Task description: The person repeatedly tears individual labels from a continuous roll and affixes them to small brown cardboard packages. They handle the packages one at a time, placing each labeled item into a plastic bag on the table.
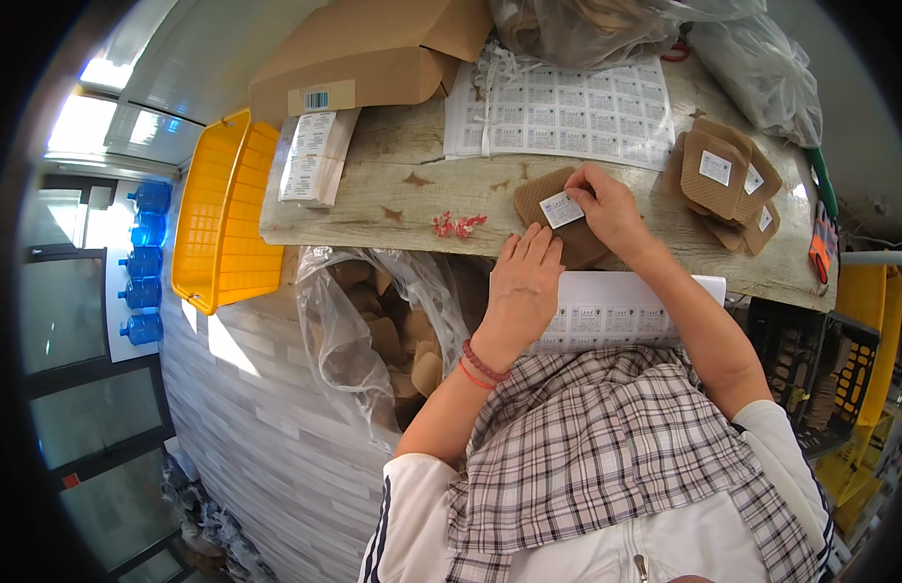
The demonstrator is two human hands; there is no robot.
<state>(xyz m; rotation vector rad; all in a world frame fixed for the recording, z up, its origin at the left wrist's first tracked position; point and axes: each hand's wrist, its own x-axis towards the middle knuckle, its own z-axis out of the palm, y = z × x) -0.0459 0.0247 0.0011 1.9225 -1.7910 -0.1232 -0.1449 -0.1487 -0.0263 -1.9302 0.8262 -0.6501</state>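
A brown textured pad [537, 191] with rounded corners lies near the front edge of the table, a white printed label [560, 211] on its face. My right hand [607, 209] pinches at the upper right corner of that label, thumb and forefinger together. The fingers of my left hand [529, 277] stretch out flat against the pad's near left side, just below the label. To the right, several like pads [713, 194] are piled loosely, white labels showing on the upper ones. A sheet of printed labels [616, 316] lies beneath my forearms, between my lap and the table edge.
More label sheets [587, 112] lie at the back, beside a cardboard box [373, 58] and a banded paper stack [318, 160]. A clear bag of brown pieces [373, 330] hangs open below the table. A yellow basket [218, 214] stands left; plastic bags [757, 73] sit back right.
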